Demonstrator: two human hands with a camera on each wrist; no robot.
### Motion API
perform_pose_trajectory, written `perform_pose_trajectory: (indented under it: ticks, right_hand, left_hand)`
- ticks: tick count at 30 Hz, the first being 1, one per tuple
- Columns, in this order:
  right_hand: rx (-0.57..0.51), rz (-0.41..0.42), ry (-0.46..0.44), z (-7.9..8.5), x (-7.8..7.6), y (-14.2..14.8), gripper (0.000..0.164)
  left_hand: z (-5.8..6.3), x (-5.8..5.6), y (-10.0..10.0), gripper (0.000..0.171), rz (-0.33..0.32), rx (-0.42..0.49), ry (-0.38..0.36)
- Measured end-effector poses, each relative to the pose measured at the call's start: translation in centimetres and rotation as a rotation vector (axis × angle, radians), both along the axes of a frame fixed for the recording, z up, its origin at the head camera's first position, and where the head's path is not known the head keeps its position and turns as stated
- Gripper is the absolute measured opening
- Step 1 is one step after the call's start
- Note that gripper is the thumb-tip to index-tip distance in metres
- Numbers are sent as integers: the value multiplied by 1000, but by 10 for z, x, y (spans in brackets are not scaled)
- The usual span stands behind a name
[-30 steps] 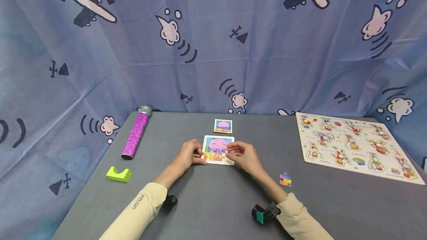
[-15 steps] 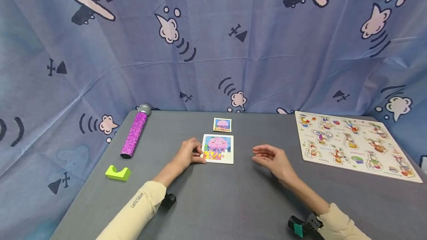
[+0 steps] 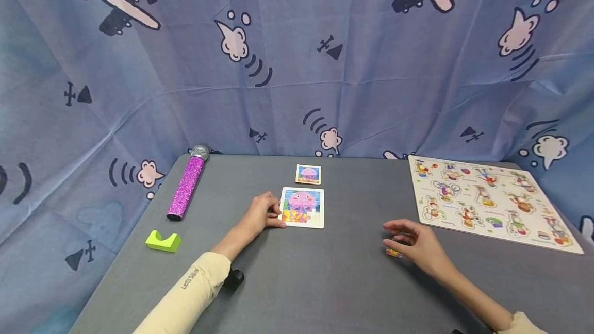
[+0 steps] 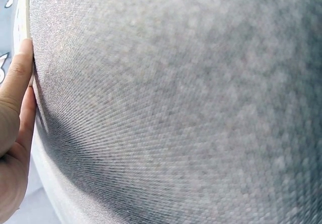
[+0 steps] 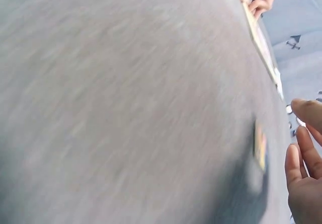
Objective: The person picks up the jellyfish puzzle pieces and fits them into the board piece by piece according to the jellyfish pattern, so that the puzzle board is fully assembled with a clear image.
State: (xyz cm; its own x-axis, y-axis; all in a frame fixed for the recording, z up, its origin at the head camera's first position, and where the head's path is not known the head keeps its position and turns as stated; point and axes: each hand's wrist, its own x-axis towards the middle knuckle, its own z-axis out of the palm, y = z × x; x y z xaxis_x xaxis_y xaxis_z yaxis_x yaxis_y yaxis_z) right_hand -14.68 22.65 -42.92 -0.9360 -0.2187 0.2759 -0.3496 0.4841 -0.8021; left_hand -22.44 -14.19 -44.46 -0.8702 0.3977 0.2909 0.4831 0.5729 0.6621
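Note:
A small jigsaw puzzle (image 3: 302, 200) in a white frame shows a pink jellyfish, with a pale bare patch at its lower right corner. My left hand (image 3: 261, 215) holds its left edge between thumb and fingers; in the left wrist view the fingertips (image 4: 25, 50) lie along that edge. Well to the right, my right hand (image 3: 416, 244) hovers with thumb and fingers apart over a loose puzzle piece (image 3: 394, 253), which it partly covers. The right wrist view shows the puzzle piece (image 5: 259, 146) on the table, just off the fingertips, nothing held.
Behind the puzzle lies a small jellyfish picture card (image 3: 308, 174). A glittery pink microphone (image 3: 187, 187) and a lime-green notched block (image 3: 163, 241) are at the left. A large peg puzzle board (image 3: 492, 202) fills the back right of the grey table (image 3: 325, 282).
My right hand has left the puzzle's right edge and moved right and nearer, to the loose piece. The left hand stays on the puzzle's left edge.

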Motion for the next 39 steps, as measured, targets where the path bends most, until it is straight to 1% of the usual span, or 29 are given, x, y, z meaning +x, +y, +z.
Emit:
perform_pose_trajectory:
  ticks: [2,4,8,12,14,16,18,22,26,29,33,35,39]
  right_hand:
    - [16,-9,27,-3,2,7,32]
    - [29,-10,36,-6,5,13,33]
    - [79,-4,15,-10,9,24,36]
    - [164,-39,-14,-11,12,28,34]
    - [194,-60,-12,-11,12,27,32]
    - [201,-75,-4,-12,12,26,30]
    - [187,-80,4,-12,11,25,30]
    - [101,-46,-18,-11,11,25,30]
    - [19,-8,-81,-9,10,26,30]
    - [-42,9,-154,-6,10,25,32]
    - [-137,-4,-255,-4,9,22,36]
    - [-173,-14,-275,-2,8,19,38]
    - [-184,-30,-281,1,6,12,41]
  left_hand:
    - [0,0,0,38,0,1,-7]
    - [-1,0,0,38,-1,0,-17]
    - [0,0,1,38,0,-9,-20]
    - [1,0,0,38,0,-19,-3]
    - [2,0,0,38,-3,-20,2]
    - [2,0,1,38,-2,-22,5]
    - [2,0,1,39,-2,-25,6]
    - [2,1,1,39,5,-31,6]
    - [2,2,1,38,3,-21,7]
    - [2,2,1,38,1,-16,8]
    - [1,0,0,38,3,-25,10]
    - [1,0,-1,38,3,-27,10]
    - [0,-1,-1,38,-7,-13,31]
